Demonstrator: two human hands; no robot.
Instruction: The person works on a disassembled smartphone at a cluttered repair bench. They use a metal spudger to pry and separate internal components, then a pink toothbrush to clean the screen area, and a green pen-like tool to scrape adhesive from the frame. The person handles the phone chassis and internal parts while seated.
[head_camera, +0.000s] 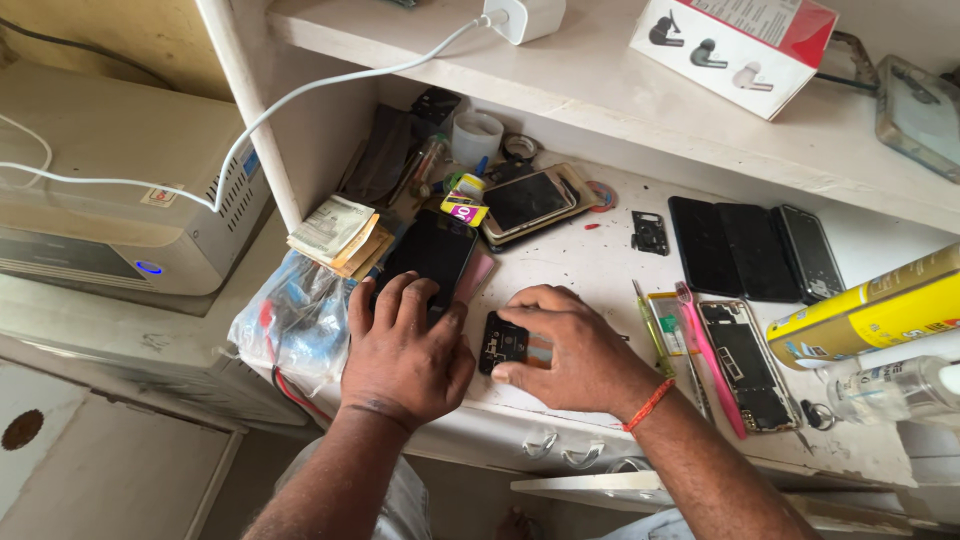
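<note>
Black rectangular phone (432, 255) at frame centre under flat, spread left hand (403, 348); right hand (572, 350) pinches small black circuit-board part (502, 342) on white workbench (600, 265).

Soft, even daylight is falling across the white bench (600, 270), bright but not harsh, with only faint shadows lying under the left hand (405, 350) and right hand (570, 350). Mild glare is showing on the yellow can (865, 310) and the phone screens. Focus is holding sharp centrally, while edges are bending and softening slightly.
</note>
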